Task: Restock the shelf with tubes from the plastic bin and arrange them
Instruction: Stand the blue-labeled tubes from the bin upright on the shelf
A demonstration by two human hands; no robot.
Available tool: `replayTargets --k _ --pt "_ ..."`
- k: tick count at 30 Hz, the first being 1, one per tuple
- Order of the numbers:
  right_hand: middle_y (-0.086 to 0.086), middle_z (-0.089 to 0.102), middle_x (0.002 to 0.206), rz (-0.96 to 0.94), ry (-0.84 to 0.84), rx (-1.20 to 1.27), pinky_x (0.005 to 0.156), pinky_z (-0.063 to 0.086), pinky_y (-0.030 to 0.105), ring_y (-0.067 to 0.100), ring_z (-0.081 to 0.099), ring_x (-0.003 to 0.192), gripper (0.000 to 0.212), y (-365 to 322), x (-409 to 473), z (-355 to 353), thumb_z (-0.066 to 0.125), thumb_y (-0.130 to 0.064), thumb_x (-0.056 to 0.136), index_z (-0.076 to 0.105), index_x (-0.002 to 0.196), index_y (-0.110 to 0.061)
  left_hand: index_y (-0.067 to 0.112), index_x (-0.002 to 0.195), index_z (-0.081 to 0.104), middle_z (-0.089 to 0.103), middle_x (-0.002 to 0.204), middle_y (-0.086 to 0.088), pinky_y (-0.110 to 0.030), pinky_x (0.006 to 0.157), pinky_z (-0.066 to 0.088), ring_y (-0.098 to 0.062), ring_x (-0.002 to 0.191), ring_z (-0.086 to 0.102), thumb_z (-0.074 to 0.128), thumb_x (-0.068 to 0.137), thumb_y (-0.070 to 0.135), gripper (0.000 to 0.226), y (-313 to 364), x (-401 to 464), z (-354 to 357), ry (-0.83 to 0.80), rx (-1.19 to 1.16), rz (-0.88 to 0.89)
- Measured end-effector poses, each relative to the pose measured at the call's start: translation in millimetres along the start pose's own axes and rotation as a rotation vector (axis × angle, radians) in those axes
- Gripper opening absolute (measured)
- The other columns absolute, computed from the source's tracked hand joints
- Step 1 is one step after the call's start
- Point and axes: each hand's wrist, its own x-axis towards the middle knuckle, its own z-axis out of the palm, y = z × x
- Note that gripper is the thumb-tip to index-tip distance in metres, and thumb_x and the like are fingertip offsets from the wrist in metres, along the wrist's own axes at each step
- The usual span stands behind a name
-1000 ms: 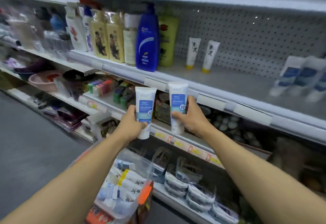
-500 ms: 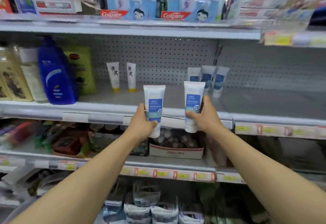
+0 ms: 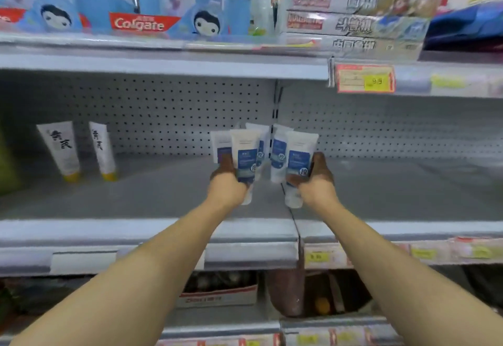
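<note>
I am reaching both arms into a grey store shelf (image 3: 152, 198) with a pegboard back. My left hand (image 3: 227, 186) grips one white tube with a blue label (image 3: 245, 163); my fingers (image 3: 221, 164) curl round its lower half from the 9 o'clock side. My right hand (image 3: 315, 185) grips a matching second tube (image 3: 298, 164), fingers wrapped round its lower half from the 3 o'clock side. Each tube stands nearly upright, cap end down and crimped end up, label facing me, probably so it can be set down on its cap with the front showing.

Just behind the two held tubes, toward 12 o'clock, a small cluster of the same blue-labelled tubes (image 3: 277, 152) leans against the pegboard. I hold my pair close in front of that cluster, near one another but not touching, which suggests I mean to add them as a front row. The caps seem to hover just above the shelf floor, though blur makes contact hard to judge.

Well apart at 9 o'clock, two white tubes with black characters and yellow caps (image 3: 64, 149) lean against the back. The shelf above, at 12 o'clock, carries Colgate boxes (image 3: 138, 23). The plastic bin is not in view.
</note>
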Motion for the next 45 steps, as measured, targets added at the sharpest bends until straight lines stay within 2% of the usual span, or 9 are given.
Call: replayTargets --k 3,5,9,13,21,27,35,40,45 --pt "0.002 0.058 0.094 -0.016 -0.009 -0.107 0.062 0.050 0.028 0.019 0.055 0.081 0.038 9.3 26.0 5.6 0.070 -0.004 0.075 0.040 0.096 -0.015 0.011 0.126 0.044 0.059 0.123 -0.011 -0.023 0.073 0.047 -0.025 0.094 0.058 0.058 0.088 0.011 0.041 -5.3 24.9 26.6 0.030 0.069 -0.027" --pt "0.002 0.058 0.094 -0.068 -0.012 -0.153 0.067 0.044 0.029 0.020 0.056 0.081 0.041 13.0 35.9 10.0 0.072 -0.009 0.073 0.039 0.097 -0.014 0.012 0.127 0.042 0.058 0.124 -0.012 -0.026 0.073 0.049 -0.026 0.098 0.060 0.059 0.088 0.016 0.042 -5.3 34.3 39.0 0.062 0.134 -0.011" --pt "0.004 0.060 0.094 -0.151 -0.024 -0.098 0.061 0.038 0.023 0.019 0.055 0.080 0.039 17.8 47.5 21.4 0.071 -0.005 0.073 0.040 0.095 -0.013 0.011 0.131 0.037 0.058 0.123 -0.015 -0.040 0.089 0.048 -0.034 0.111 0.058 0.063 0.084 0.016 0.054 -9.8 46.9 50.5 0.114 0.194 0.006" --pt "0.000 0.060 0.092 -0.195 -0.016 -0.061 0.050 0.033 0.006 0.015 0.055 0.077 0.037 23.6 54.3 29.6 0.070 -0.004 0.075 0.040 0.095 -0.013 0.006 0.133 0.036 0.057 0.126 -0.017 -0.039 0.092 0.047 -0.034 0.115 0.056 0.064 0.082 0.007 0.058 -16.4 56.7 58.9 0.136 0.137 0.090" --pt "0.008 0.064 0.106 -0.227 -0.013 -0.056 0.050 0.036 0.001 0.013 0.057 0.082 0.039 34.1 54.2 40.1 0.072 -0.009 0.078 0.039 0.097 -0.015 0.008 0.138 0.031 0.053 0.132 -0.014 -0.039 0.097 0.045 -0.032 0.121 0.052 0.062 0.083 0.006 0.063 -24.6 59.0 61.8 0.096 0.201 0.109" --pt "0.010 0.063 0.103 -0.101 -0.106 -0.239 0.069 0.042 0.028 0.025 0.060 0.087 0.039 46.5 47.8 35.5 0.075 -0.013 0.073 0.043 0.096 -0.012 0.011 0.133 0.035 0.060 0.120 -0.015 -0.045 0.094 0.048 -0.034 0.109 0.058 0.062 0.083 0.010 0.057 -28.8 46.0 55.8 0.016 0.335 -0.074" --pt "0.015 0.063 0.111 -0.044 -0.109 -0.301 0.071 0.040 0.027 0.031 0.061 0.099 0.037 44.6 45.8 40.9 0.071 -0.012 0.078 0.049 0.106 -0.003 0.019 0.123 0.043 0.062 0.115 -0.008 -0.036 0.085 0.052 -0.029 0.101 0.062 0.062 0.085 0.021 0.044 -25.7 26.9 34.7 -0.006 0.555 -0.117" --pt "0.018 0.045 0.128 0.048 -0.053 -0.422 0.092 0.044 0.041 0.034 0.047 0.119 0.060 35.2 36.4 45.3 0.071 -0.021 0.079 0.036 0.125 -0.004 0.022 0.122 0.043 0.063 0.112 -0.005 -0.033 0.079 0.052 -0.027 0.097 0.062 0.064 0.082 0.024 0.045 -30.8 14.3 7.1 0.033 0.637 -0.109" --pt "0.016 0.042 0.126 -0.040 0.007 -0.511 0.096 0.041 0.040 0.032 0.039 0.120 0.055 11.6 8.7 41.7 0.067 -0.022 0.080 0.038 0.123 -0.005 0.020 0.121 0.042 0.063 0.111 -0.005 -0.033 0.078 0.050 -0.027 0.098 0.061 0.063 0.084 0.026 0.043 -36.5 0.3 -19.9 0.075 0.690 -0.094"
